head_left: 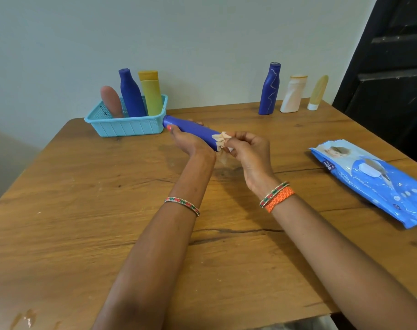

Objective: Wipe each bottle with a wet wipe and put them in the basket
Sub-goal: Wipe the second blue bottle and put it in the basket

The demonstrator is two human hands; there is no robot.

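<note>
The bottle (190, 131), a blue one, sits at the centre of the head view, held level above the surface (83, 210). Its long axis runs from upper left, where one end almost reaches the basket (129, 129), down to lower right, where the other end is hidden in the wipe (223, 139).

The left hand (188, 141) makes the carrying grip, its fingers curled round the middle of the bottle from below. The right hand (245, 148) pinches the bunched wipe against the bottle's lower-right end.

The basket lies up and to the left of that grip, just beyond the bottle's far end, so the left hand is the nearer one for dropping it in. It already holds three bottles, standing and leaning back: pink (111, 101), blue (131, 94) and yellow (151, 91).

At upper right three more stand on the surface, well apart from the hands, probably not yet wiped. The wipe pack (374, 184) lies at right.
</note>
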